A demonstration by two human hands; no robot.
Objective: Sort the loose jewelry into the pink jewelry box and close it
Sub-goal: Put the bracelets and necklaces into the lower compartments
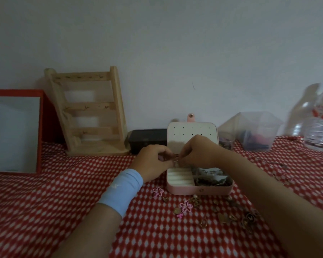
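The pink jewelry box (199, 189) lies open on the red patterned cloth, its dotted lid (186, 133) standing upright at the back. White ring rolls fill its left side; dark tangled jewelry fills the right compartments. My left hand (153, 162) and my right hand (199, 151) meet over the box's back left corner, both pinching a small piece of jewelry (175, 161) between the fingertips. Loose jewelry (196, 200) and two pink flower clips (186, 205) lie in front of the box.
A wooden jewelry stand (90, 112) and a red-framed mirror (15, 133) stand at the back left. A dark box (147, 138) sits behind my left hand. Clear plastic containers (255, 131) and plastic bottles (319, 125) stand at the back right.
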